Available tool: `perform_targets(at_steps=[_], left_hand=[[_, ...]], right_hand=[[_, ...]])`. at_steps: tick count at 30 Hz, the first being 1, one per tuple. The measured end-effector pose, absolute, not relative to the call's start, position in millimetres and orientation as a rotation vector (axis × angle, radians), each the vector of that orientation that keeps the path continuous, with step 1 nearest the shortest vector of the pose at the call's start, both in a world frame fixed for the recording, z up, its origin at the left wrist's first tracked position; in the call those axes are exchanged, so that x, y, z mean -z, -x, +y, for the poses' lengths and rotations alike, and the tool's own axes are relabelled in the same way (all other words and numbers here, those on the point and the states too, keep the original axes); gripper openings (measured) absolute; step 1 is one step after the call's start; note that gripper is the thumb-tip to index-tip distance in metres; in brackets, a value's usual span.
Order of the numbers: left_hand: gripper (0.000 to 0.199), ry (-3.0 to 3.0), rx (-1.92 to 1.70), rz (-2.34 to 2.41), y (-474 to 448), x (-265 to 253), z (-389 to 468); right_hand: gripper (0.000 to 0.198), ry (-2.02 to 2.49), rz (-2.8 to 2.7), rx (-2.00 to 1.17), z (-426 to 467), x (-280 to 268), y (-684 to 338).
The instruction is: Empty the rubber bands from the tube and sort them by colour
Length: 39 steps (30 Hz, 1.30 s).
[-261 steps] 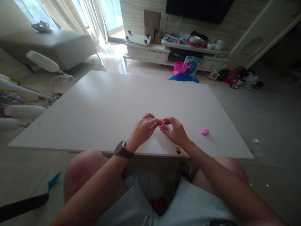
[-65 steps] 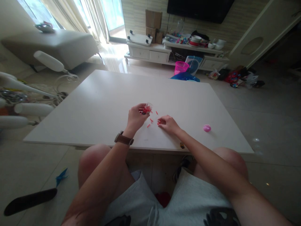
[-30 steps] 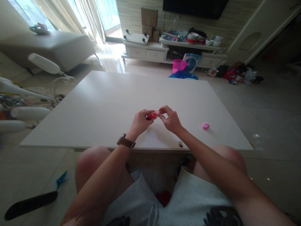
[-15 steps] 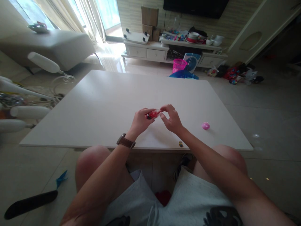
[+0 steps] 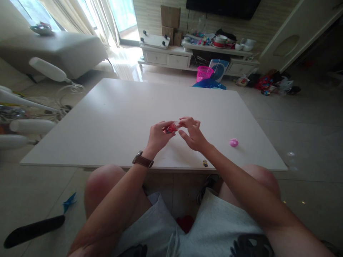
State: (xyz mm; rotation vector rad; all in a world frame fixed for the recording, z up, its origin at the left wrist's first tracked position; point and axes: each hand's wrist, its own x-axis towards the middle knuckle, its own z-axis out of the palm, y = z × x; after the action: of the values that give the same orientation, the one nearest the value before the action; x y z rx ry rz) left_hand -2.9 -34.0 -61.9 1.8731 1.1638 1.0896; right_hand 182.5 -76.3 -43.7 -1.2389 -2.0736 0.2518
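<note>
My left hand (image 5: 158, 135) is closed round a small clear container with red inside (image 5: 172, 127), held just above the white table. Its exact kind is too small to make out. My right hand (image 5: 195, 134) is at the container's clear right end, fingertips at or touching it. The thumb stands apart from those fingers, and no object shows between them. To the right lies a small round pink thing (image 5: 234, 142) on the table. A tiny yellow and dark figure (image 5: 205, 163) is near the front edge, below my right wrist.
The white table (image 5: 128, 117) spans the space before my knees. White lamp-like arms (image 5: 48, 69) stand at its left. Beyond the far edge are a pink basket (image 5: 204, 73) and a blue object (image 5: 209, 84). A low cabinet (image 5: 177, 61) holds boxes and bowls.
Both hands and the container have shifted slightly left and up. My right thumb has moved away from the fingers and the container's end.
</note>
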Motion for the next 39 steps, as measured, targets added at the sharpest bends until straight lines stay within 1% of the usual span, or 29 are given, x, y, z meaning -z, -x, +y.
perform_targets(at_steps=[4, 7, 9, 13, 17, 19, 23, 26, 34, 39], left_hand=[[0.044, -1.771, -1.115, 1.185, 0.6, 66.5, -29.2], [0.044, -1.663, -1.165, 1.208, 3.3, 64.1, -25.2], [0.042, -1.583, -1.227, 1.269, 8.2, 60.2, -20.9], [0.042, -1.456, -1.393, 1.429, 20.6, 53.1, -8.6], [0.045, -1.393, -1.442, 1.462, 26.1, 52.1, 1.7], [0.045, -1.354, -1.442, 1.44, 26.4, 53.1, 4.4], [0.045, -1.267, -1.443, 1.391, 26.7, 54.4, 7.4], [0.045, -1.231, -1.457, 1.36, 28.0, 52.0, 9.4], [0.045, -1.219, -1.489, 1.338, 31.4, 49.3, 12.0], [0.045, -1.223, -1.474, 1.328, 30.0, 52.9, 12.2]], right_hand=[[0.021, 1.224, -1.936, -0.153, -77.5, 39.1, -185.2], [0.018, 1.302, -1.855, -0.128, -71.9, 45.7, -187.6], [0.014, 1.417, -1.815, -0.186, -64.6, 59.2, -189.9], [0.007, 1.754, -1.775, -0.51, -44.1, 99.4, -195.1], [0.011, 1.913, -1.679, -0.48, -19.1, 126.2, -194.1], [0.014, 1.923, -1.655, -0.441, -7.8, 131.3, -188.8], [0.01, 1.903, -1.628, -0.374, 6.1, 136.5, -173.6], [0.016, 1.885, -1.594, -0.337, 13.1, 139.5, -165.8], [0.016, 1.825, -1.638, -0.404, 29.3, 138.3, -150.5], [0.011, 1.822, -1.673, -0.435, 29.8, 132.6, -142.3]])
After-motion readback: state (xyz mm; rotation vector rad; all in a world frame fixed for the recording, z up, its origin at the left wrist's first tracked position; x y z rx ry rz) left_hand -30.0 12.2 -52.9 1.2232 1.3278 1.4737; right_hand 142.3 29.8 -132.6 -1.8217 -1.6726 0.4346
